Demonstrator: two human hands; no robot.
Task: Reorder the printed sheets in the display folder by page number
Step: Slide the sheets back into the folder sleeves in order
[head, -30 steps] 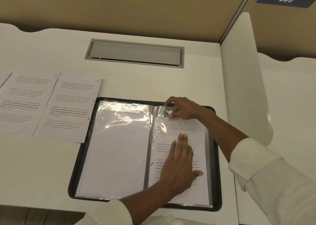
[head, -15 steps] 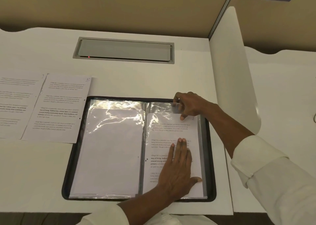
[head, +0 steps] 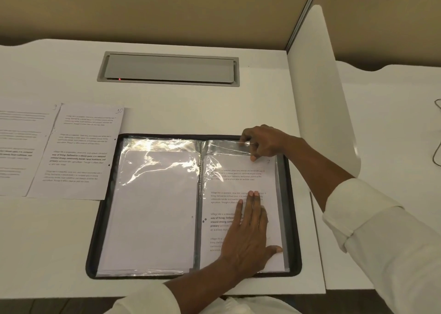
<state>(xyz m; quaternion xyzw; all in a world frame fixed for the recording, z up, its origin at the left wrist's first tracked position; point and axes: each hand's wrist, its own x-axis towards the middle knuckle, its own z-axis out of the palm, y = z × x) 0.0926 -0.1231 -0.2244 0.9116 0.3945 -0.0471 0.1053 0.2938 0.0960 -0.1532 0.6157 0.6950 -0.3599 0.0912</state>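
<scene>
- The display folder (head: 293,218) lies open flat on the white surface (head: 191,110), right in front of the person
- The left grip (head: 248,232) is spread flat, fingers straight and together, pressing down on the printed sheet (head: 269,182) on the folder's right-hand page; the thumb reaches out to the sheet's lower right edge
- The right grip (head: 265,142) is narrow, pinching the top edge of the clear sleeve (head: 222,146) just above that sheet
- The sheet has a handwritten 2 in its top right corner
- The left-hand sleeve holds a blank-faced sheet (head: 152,218) under glare
- Two loose sheets lie left of the folder, the nearer one (head: 78,153) marked 10, its corner touching the folder, the farther one (head: 21,146) cut off by the frame
</scene>
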